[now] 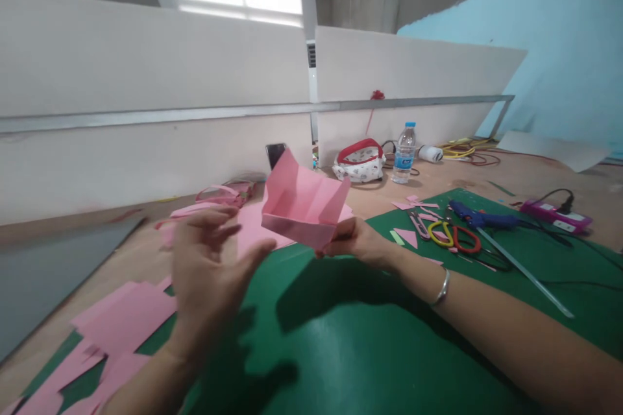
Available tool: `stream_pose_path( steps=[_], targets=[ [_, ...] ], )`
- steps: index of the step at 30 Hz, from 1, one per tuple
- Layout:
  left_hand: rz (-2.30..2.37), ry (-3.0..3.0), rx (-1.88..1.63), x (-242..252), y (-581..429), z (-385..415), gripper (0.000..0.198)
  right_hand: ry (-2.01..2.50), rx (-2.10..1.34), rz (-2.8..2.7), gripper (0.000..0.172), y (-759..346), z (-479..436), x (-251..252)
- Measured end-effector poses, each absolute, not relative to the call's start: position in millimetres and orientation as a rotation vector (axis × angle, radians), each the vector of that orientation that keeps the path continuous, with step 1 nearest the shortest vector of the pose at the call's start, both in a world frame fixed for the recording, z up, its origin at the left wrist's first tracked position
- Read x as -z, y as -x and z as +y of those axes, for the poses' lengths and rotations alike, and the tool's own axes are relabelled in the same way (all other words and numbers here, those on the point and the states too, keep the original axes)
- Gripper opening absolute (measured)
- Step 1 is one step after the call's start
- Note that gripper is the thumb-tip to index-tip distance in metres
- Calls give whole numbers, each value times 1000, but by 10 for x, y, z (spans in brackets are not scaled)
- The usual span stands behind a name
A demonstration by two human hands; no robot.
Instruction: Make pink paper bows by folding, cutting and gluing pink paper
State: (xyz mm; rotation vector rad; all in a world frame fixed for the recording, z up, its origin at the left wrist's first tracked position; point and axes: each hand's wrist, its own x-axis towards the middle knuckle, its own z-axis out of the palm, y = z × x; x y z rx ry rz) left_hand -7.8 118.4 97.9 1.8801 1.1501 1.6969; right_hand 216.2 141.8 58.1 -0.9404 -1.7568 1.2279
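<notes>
A folded pink paper box (306, 207), its top flaps standing up, is held above the green cutting mat (350, 337). My right hand (353, 240) grips it at its lower right corner; the fingertips behind the paper are partly hidden. To the left of the box, my left hand (214, 266) is open, thumb and fingers apart, with nothing between them. Its thumb tip comes near the box's lower left edge without clearly touching it. Behind the box lies a flat sheet of pink paper (249, 227).
Cut pink paper pieces (129, 318) lie at left. On the right are scissors (440, 233), a pink cutter (418, 224), a blue glue gun (481, 215), a glue stick (528, 275) and a magenta power strip (557, 215). A water bottle (403, 155) and a white pouch (360, 162) stand behind.
</notes>
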Motion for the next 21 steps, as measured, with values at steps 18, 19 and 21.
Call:
stream_pose_path(
  steps=[18, 19, 21],
  targets=[
    [1151, -1984, -1716, -622, 13, 1194, 21, 1147, 212, -2010, 24, -1932, 1007, -785],
    [1150, -1997, -1721, -621, 5, 1185, 21, 1087, 391, -1991, 22, -1922, 975, -816],
    [1135, -2037, -1705, -617, -25, 1160, 21, 983, 546, -2005, 14, -1913, 953, -844]
  ],
)
